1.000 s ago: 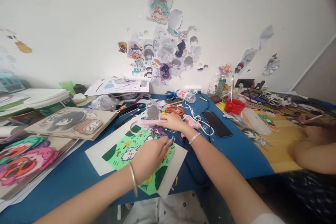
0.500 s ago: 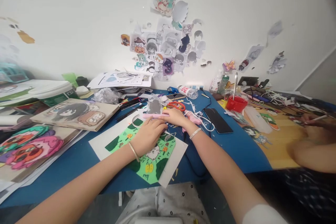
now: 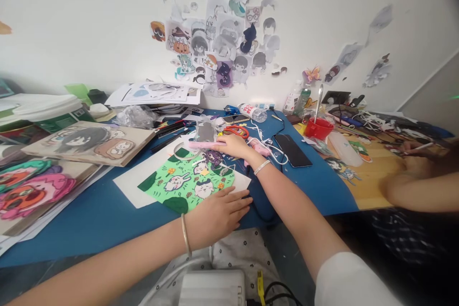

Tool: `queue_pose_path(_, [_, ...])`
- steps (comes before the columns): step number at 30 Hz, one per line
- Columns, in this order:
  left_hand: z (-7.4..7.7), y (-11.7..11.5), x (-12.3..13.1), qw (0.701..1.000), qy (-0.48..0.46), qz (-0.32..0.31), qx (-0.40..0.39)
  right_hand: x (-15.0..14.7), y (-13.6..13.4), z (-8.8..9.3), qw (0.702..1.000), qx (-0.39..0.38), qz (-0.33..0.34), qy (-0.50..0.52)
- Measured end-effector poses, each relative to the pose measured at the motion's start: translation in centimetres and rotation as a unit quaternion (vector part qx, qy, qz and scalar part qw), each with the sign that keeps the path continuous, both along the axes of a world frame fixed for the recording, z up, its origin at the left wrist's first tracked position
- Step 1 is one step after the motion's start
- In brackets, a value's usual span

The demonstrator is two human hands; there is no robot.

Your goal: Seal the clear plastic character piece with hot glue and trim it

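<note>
My right hand point(image 3: 233, 146) reaches across the desk, its fingers closed on a slim pink bar-shaped object point(image 3: 201, 145), whose exact kind I cannot make out. A small dark purple patterned piece point(image 3: 213, 158) lies just below it. My left hand point(image 3: 220, 213) is spread flat, fingers extended, over the near right edge of a green drawing point(image 3: 161, 184) with white cartoon animals, hiding that corner. The drawing lies on a larger white sheet point(image 3: 131, 186). A pale ring like a tape roll point(image 3: 183, 153) rests at the drawing's far edge.
Orange-handled scissors point(image 3: 238, 130), a pink device with white cable point(image 3: 258, 147) and a black phone point(image 3: 292, 149) lie beyond my right hand. A red cup point(image 3: 318, 129) holds a spoon. Painted boards point(image 3: 93, 141) stand at left. Another person's arm point(image 3: 416, 189) works at far right.
My left hand has moved from beside the pink object down toward the near right edge of the drawing, uncovering its animals. My right hand still grips the pink object. The view has tilted down.
</note>
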State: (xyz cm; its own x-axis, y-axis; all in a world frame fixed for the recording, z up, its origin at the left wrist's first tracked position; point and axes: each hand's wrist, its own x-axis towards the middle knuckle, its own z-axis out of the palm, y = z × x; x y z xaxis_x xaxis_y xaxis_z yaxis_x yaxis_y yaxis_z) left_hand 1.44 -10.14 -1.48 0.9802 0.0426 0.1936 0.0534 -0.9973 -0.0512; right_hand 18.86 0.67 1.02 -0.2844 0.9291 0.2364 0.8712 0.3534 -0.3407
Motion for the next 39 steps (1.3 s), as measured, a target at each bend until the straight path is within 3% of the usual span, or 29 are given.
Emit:
queue_pose_path(3, [0.2,-1.1,-0.1,0.997,-0.061,-0.016,0.049,0.0,0.1,-0.1,1.000,-0.003,0.003,0.001])
queue_pose_path(6, [-0.3,-3.8,-0.4,0.988,-0.115,-0.089,0.048,0.1,0.3,-0.2,1.000,-0.004,0.006,0.001])
queue_pose_path(8, [-1.7,-5.7,-0.7,0.988,-0.069,-0.134,0.024,0.2,0.3,-0.3,1.000,-0.007,0.008,0.001])
queue_pose_path(11, [-4.7,-7.0,-1.2,0.997,0.007,-0.073,-0.013,0.2,0.2,-0.2,1.000,-0.008,0.011,0.002])
queue_pose_path(15, [-6.9,-6.1,-2.1,0.996,0.030,-0.070,-0.048,0.1,-0.1,0.1,1.000,-0.008,0.014,0.008])
queue_pose_path(24, [-7.5,-4.9,-2.7,0.986,0.031,-0.063,-0.153,-0.1,-0.7,0.6,1.000,-0.017,0.015,0.019])
queue_pose_path(35, [-7.9,-4.9,-2.7,0.983,0.050,-0.060,-0.164,-0.1,-0.9,0.7,1.000,-0.024,0.005,0.014])
queue_pose_path(39, [-8.5,-4.6,-2.2,0.978,0.087,-0.093,-0.168,-0.1,-0.9,0.7,1.000,-0.018,0.007,0.011])
